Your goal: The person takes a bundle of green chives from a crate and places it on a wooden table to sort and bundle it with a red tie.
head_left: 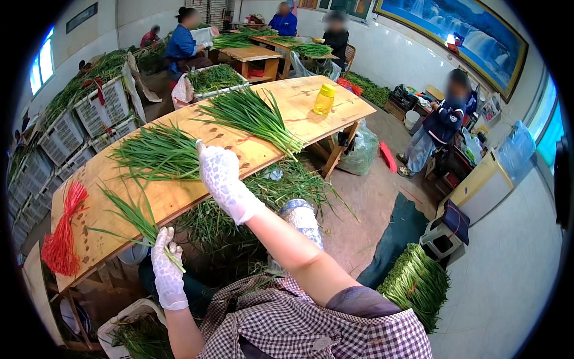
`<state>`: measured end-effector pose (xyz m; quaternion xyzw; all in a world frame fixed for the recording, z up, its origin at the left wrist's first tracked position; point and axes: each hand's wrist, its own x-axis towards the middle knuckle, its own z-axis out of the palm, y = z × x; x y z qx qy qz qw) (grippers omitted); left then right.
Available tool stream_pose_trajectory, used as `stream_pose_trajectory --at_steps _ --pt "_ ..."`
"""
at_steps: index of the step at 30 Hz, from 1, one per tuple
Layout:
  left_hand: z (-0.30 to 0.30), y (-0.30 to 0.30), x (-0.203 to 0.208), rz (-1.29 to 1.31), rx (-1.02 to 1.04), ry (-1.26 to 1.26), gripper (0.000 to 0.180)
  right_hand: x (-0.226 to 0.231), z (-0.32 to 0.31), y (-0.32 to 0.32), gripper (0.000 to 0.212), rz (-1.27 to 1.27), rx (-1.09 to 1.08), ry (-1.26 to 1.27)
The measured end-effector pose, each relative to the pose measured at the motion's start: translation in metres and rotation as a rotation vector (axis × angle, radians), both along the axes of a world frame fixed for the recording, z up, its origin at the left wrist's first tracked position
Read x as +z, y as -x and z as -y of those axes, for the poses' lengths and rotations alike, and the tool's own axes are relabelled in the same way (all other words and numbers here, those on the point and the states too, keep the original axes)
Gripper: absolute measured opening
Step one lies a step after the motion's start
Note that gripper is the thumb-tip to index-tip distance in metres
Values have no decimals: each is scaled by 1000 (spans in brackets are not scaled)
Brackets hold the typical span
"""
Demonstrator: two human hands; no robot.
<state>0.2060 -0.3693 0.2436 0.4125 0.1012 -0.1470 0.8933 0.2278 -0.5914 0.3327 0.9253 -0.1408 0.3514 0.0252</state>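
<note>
Red strands (63,242): lay on the desk (353,107).
Left hand (164,260): was closed around green stalks (139,222) reaching over the desk's near edge.
Green pile (156,153): lay mid-desk.
Right hand (222,179): was apart from the left, at the pile's right end; grip could not be told.
Larger bunch (254,116): lay farther right.
Yellow jar (324,100): stood upright, right end.

On the table (344,115), near left to far right: ties (63,239), a leaf pile (158,149), a leaf bundle (251,115), 1 jar (324,100); crates (103,110) stand beyond its left.
</note>
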Motion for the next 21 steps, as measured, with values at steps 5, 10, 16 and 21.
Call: stream_pose_trajectory --at_steps 5,10,16,21 --pt "-4 -1 -4 -28 22 -6 25 -4 -40 46 19 336 273 -324" --pt "-1 -1 -9 -35 -7 -8 25 -64 -77 79 13 197 443 -899" --pt "2 5 -14 43 -62 -33 25 -109 -80 91 14 67 551 -1351" --pt "5 -3 -14 -127 -18 -77 17 -111 -76 88 25 -45 584 -1699"
